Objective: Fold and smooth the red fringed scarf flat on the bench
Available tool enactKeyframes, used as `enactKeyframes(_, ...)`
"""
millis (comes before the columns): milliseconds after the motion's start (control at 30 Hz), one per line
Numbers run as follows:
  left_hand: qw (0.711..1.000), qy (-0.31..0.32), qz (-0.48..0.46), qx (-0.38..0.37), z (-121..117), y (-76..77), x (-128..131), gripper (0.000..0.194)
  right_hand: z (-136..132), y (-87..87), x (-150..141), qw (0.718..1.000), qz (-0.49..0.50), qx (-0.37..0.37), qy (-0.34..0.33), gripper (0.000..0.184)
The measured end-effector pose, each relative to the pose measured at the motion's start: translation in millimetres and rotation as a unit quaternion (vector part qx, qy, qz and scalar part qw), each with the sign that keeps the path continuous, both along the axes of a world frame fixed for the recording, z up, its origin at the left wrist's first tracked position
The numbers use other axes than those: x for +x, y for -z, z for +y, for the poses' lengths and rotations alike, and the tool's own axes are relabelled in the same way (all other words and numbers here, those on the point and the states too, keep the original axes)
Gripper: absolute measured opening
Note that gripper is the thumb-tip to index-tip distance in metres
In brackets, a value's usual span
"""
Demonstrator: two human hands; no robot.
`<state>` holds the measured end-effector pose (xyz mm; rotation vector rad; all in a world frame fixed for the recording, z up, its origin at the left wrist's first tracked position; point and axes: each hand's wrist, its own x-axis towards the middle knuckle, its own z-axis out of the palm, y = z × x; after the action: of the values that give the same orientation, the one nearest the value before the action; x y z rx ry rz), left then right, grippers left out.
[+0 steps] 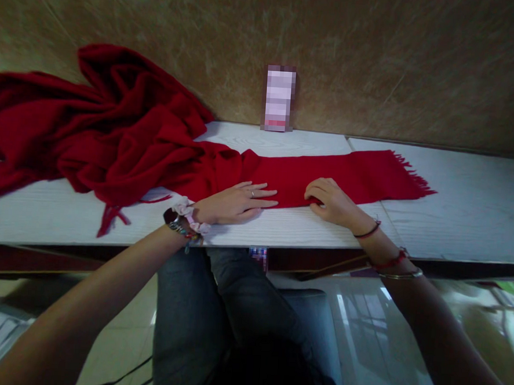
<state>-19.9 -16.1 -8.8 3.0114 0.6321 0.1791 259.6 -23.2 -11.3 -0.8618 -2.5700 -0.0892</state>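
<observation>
A red scarf (293, 177) with a fringed end lies along the white tabletop, its right part flat and its left part heaped in loose folds. My left hand (234, 203) rests palm down on the near edge of the scarf, fingers stretched out and a ring on one of them. To its right, my right hand (330, 201) has its fingers curled toward the thumb at the scarf's near edge, with a bit of red cloth between them. The fringe points right, beyond my right hand.
Behind the white table (465, 211) stands a brown marbled wall (378, 60). A blurred-out upright phone-like rectangle (279, 100) leans there at the back edge. Below the table's front edge are my legs (189, 310) and a blue-grey seat (314, 318).
</observation>
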Motion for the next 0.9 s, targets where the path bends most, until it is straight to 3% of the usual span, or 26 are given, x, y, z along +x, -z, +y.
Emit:
enactKeyframes(233,0.996,0.015,-0.074,0.046,0.3,2.4,-1.2,0.046,0.9,0.9,-1.5,1.0,-0.011,0.008,0.008,0.019)
enactKeyframes(567,0.998,-0.042,-0.035,0.022,0.5,5.2,-0.1,0.042,1.5,3.8,-2.2,0.999,-0.019,0.031,0.0,0.02)
enactKeyframes(900,0.992,-0.018,-0.103,0.07,-2.2,-0.2,0.4,0.044,1.1,3.9,-5.2,0.996,0.011,0.082,0.016,0.022)
